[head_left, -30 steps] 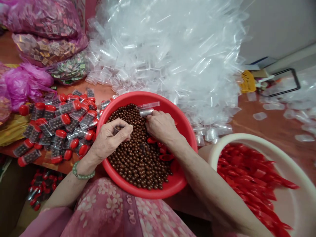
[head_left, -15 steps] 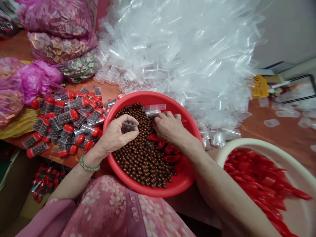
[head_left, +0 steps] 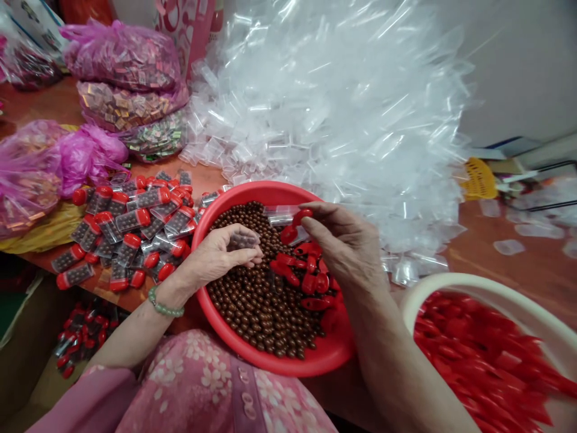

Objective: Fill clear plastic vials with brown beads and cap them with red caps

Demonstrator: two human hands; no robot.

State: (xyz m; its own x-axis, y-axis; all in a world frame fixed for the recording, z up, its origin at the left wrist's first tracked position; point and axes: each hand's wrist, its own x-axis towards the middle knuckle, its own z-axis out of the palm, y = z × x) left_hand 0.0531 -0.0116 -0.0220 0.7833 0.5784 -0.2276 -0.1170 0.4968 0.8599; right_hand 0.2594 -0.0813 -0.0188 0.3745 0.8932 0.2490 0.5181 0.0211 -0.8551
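Note:
My left hand [head_left: 216, 258] is closed round a small clear plastic container [head_left: 243, 241], with dark balls showing through it; the fingers hide much of it. Over the right side of the red basin [head_left: 202, 300], my right hand [head_left: 354, 249] pinches a red plastic cap [head_left: 295, 227] between thumb and fingers. Below both hands, brown chocolate-like balls [head_left: 256, 307] fill much of the basin. More loose red caps [head_left: 311, 270] lie on the balls at the right. Clear empty containers [head_left: 282, 214] rest near the basin's far rim.
Left of the basin lie filled red-capped containers [head_left: 130, 219], with more in a box [head_left: 27, 349] below. Behind rises a large heap of clear containers [head_left: 333, 120]. A cream tub [head_left: 455, 281] of red pieces stands at right. Pink bags [head_left: 121, 57] are stacked at back left.
My right hand has lifted from among the caps and drawn right, now with a red cap in its fingers. My left hand has shifted slightly right and down in view, still holding the container.

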